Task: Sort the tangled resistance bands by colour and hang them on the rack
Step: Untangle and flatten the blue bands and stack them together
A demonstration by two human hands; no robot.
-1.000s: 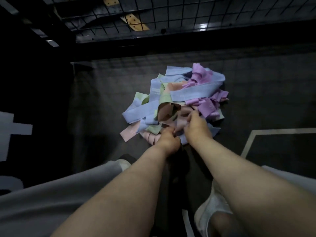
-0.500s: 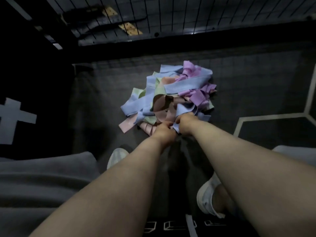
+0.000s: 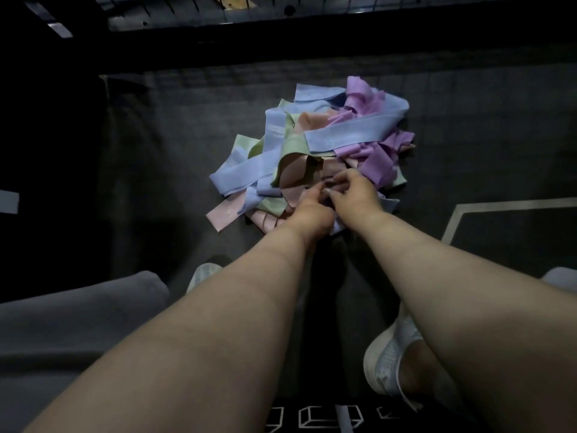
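A tangled heap of resistance bands (image 3: 315,151) lies on the dark floor mat: blue bands (image 3: 352,132), purple bands (image 3: 371,157), pale green bands (image 3: 293,145) and pink bands (image 3: 296,176). Both hands work at the heap's near edge. My left hand (image 3: 309,210) has its fingers curled into the pink bands there. My right hand (image 3: 352,195) pinches a band at the same spot with fingertips bent down; which band it holds is hidden by the fingers. The black wire rack (image 3: 218,10) runs along the top edge.
The grey mat (image 3: 162,170) spreads left of the heap. A pale line (image 3: 452,220) marks the floor at right. My white shoes (image 3: 390,360) and grey trouser legs (image 3: 62,332) fill the foreground. Black space lies at far left.
The view has shifted down, so less of the rack shows. My right hand has lifted its fingers further into the pink bands, and both hands sit close together on the heap's edge.
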